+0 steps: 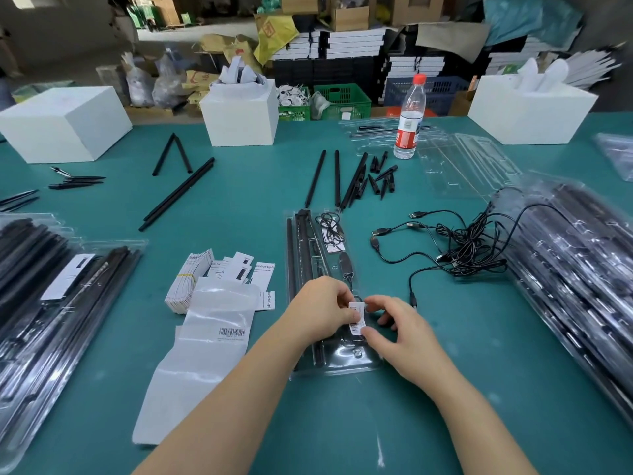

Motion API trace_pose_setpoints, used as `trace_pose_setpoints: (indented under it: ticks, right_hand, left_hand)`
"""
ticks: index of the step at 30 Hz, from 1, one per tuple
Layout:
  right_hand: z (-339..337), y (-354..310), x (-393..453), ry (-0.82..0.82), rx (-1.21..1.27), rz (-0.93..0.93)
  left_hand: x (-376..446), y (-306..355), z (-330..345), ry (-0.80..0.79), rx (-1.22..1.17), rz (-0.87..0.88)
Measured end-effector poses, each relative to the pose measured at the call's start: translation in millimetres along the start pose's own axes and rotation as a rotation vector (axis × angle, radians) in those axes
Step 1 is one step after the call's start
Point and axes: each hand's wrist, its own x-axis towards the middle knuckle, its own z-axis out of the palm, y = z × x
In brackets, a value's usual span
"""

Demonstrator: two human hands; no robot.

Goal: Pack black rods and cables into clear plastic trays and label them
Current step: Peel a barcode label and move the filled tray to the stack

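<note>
Both my hands at lower centre: left hand (322,308) and right hand (399,329) pinch barcode label (356,318) over packed clear tray (337,365); loose cables (459,246) right, spare rods (337,176) above.

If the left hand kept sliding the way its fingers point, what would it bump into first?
The left hand points right, pinching the barcode label. Just past the label it would likely meet the right hand, which pinches the same label from the other side, over the clear tray.
</note>
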Motion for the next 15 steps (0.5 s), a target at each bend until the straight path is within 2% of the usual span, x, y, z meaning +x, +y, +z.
trace_pose_setpoints:
  ticks: [8, 15]
  right_hand:
    - [1.1, -0.2, 0.4, -0.005, 0.024, 0.053]
    - [0.4, -0.1, -0.2, -0.005, 0.052, 0.053]
  left_hand:
    - [-4.5, 0.8, 6.5, 0.075, 0.148, 0.011]
    - [4.3, -4.0, 4.5, 0.020, 0.181, -0.014]
